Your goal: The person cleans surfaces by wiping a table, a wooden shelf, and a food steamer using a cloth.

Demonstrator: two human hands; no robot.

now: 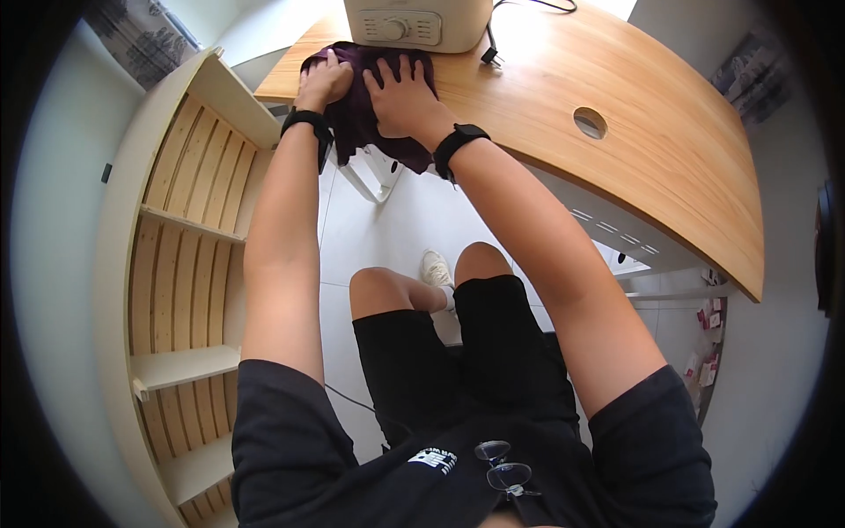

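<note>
One dark purple cloth lies over the edge of the desk beneath the left hand, its fingers bent, grip unclear, and the right hand, fingers spread apart, so even, flat pressure should best keep it from slipping off.

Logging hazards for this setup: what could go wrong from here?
The dark cloth hangs over the front edge of the desk, so it could slip off. The left hand and right hand are close to the beige appliance and might bump it. The unplugged plug nearby could snag.
</note>
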